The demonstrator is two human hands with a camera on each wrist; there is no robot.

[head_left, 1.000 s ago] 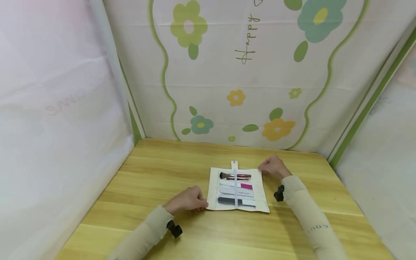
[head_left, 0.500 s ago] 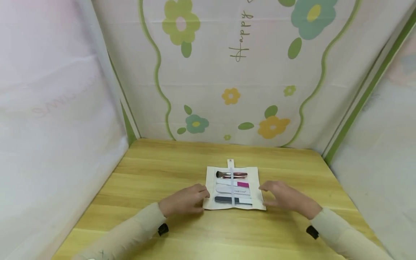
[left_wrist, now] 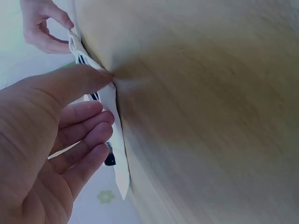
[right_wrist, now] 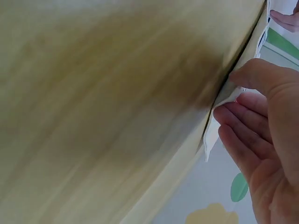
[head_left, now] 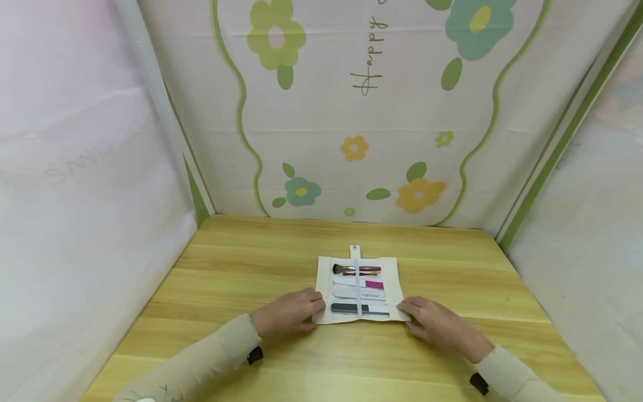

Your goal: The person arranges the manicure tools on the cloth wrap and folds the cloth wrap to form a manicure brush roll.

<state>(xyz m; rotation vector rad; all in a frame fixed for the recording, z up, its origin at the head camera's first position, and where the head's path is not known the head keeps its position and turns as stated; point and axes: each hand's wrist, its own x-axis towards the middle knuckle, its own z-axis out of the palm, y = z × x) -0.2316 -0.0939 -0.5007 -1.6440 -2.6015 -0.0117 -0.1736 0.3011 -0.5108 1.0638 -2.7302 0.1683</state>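
A white fabric tool pouch (head_left: 324,279) lies unfolded on the wooden table. Under its elastic strap (head_left: 358,296) sit a makeup brush (head_left: 370,269), a thin red tool, a magenta-ended file (head_left: 374,285), a white nail file (head_left: 345,292) and a black nail file (head_left: 345,307). My left hand (head_left: 291,311) is at the pouch's left edge; in the left wrist view its thumb touches the near edge, with loosely bent fingers spread apart from the thumb. My right hand (head_left: 434,324) pinches the near right corner, and the right wrist view shows that edge between thumb and fingers.
A snap tab (head_left: 355,251) sticks out from the pouch's far side. Floral fabric (head_left: 311,111) hangs behind the table (head_left: 251,251), and pale fabric walls stand at left and right. A black wrist device (head_left: 479,383) shows beneath the right sleeve.
My right hand has come from the pouch's far right corner down to its near right corner and taken hold there. The left hand let go of the near left corner and stays beside it.
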